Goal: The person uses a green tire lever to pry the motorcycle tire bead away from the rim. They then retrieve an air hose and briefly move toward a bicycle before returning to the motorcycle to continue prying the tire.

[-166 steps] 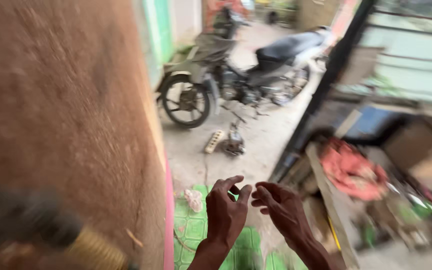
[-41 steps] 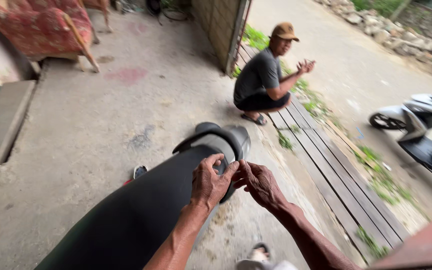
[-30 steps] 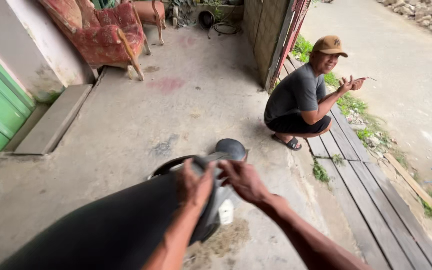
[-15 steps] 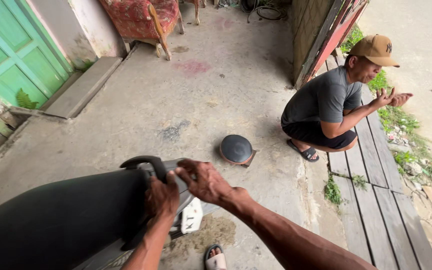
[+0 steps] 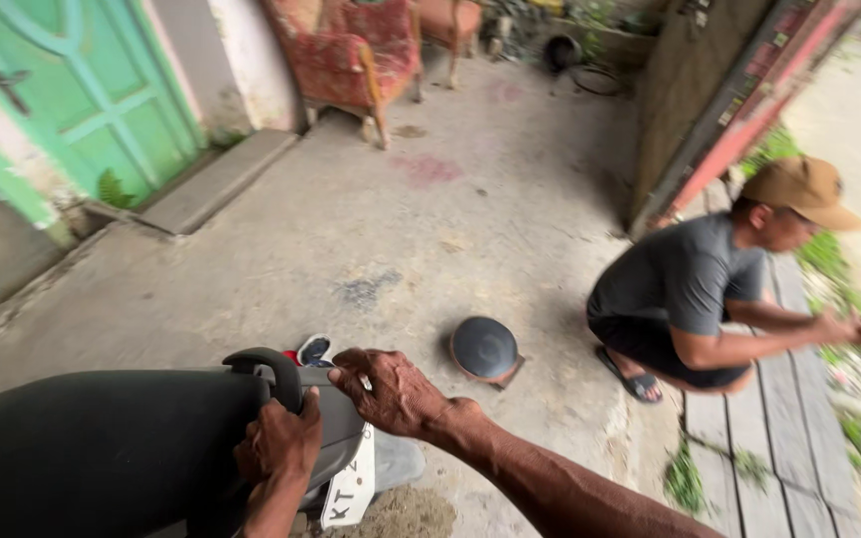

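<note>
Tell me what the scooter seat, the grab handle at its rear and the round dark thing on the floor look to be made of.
Scooter seat: matte black covering, likely vinyl; smooth with a dull sheen. Grab handle, beside both hands, left and right: black, rounded, probably moulded plastic, or coated metal. Round dark thing: a domed disc with a soft gloss, probably metal or hard plastic; too blurred to say which.

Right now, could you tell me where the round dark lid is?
The round dark lid lies on the concrete floor, between the right hand and the crouching person.
</note>
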